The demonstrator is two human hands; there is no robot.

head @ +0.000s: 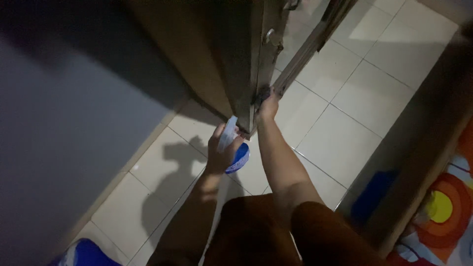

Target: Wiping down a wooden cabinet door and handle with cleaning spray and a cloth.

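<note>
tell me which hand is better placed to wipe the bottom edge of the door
Right. The right hand is already pressed against the door edge low down; the left hand is occupied holding a spray bottle.

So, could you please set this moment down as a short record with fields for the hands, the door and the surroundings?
left hand: left hand grips a blue and white spray bottle, held close to the door's lower edge
right hand: right hand presses a dark cloth low on the door edge
door: brown door, standing open, seen edge-on
floor: pale tiled floor
right side: colourful mat
light: dim
</note>
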